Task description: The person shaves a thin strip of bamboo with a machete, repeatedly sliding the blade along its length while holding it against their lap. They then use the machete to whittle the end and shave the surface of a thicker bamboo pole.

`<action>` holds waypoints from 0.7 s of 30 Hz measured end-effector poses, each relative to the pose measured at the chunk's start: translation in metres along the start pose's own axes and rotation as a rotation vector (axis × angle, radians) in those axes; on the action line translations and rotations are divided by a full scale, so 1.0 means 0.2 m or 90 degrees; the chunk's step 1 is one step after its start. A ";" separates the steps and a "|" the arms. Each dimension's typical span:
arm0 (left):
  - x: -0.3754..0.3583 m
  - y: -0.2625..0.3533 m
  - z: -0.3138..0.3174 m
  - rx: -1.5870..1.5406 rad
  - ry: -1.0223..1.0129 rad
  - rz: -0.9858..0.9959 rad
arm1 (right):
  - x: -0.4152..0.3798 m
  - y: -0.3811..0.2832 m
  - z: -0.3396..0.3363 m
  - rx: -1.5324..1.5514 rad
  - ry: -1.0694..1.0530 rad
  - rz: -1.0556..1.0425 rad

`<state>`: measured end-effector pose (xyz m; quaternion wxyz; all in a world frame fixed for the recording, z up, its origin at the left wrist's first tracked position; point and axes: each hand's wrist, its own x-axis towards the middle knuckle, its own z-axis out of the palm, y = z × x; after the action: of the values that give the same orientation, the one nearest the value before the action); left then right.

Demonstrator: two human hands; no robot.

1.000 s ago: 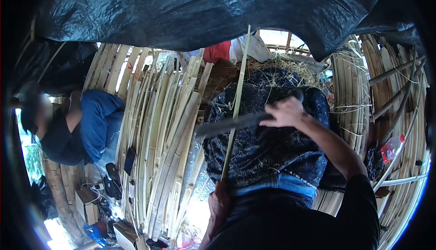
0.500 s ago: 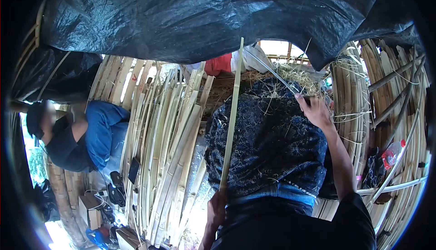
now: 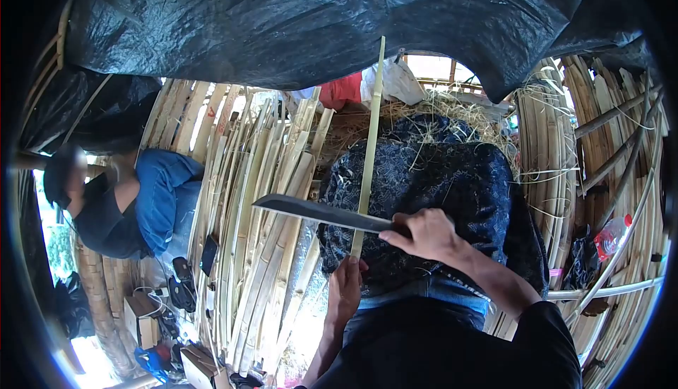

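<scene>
My right hand (image 3: 425,235) is closed round the handle of a machete (image 3: 318,212), whose long dark blade points left. The blade crosses over a thin pale bamboo strip (image 3: 371,142) near its lower end. Below that crossing, my left hand (image 3: 345,283) grips the bottom of the strip, which stretches up toward the tarp. Under both lies a dark patterned cloth (image 3: 438,184) spread over my lap, with bits of shavings on it.
Split bamboo slats (image 3: 261,226) lie in a pile at the left, beyond which a person (image 3: 106,209) sits. Curly shavings (image 3: 452,117) gather past my knees. A black tarp (image 3: 318,28) hangs overhead. At the right are more slats (image 3: 544,149) and a plastic bottle (image 3: 613,237).
My right hand has swung the machete down and left, from beyond the cloth to across the strip's lower end. My left hand and the strip have risen slightly.
</scene>
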<state>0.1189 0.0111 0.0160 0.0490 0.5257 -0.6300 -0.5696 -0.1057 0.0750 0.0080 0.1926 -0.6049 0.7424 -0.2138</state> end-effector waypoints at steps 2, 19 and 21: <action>-0.04 0.00 0.01 0.032 0.071 0.075 | -0.01 -0.06 0.06 0.037 0.046 -0.048; -0.01 -0.10 -0.06 -0.456 -0.135 -0.159 | -0.07 -0.08 0.18 -0.024 -0.095 -0.089; -0.01 -0.10 -0.06 -0.503 -0.149 -0.184 | -0.06 -0.07 0.18 -0.032 -0.078 -0.100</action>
<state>0.1404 0.0087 0.0058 0.0944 0.4813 -0.2848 -0.8236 -0.0712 0.0811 -0.0143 0.2048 -0.6780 0.6846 -0.1721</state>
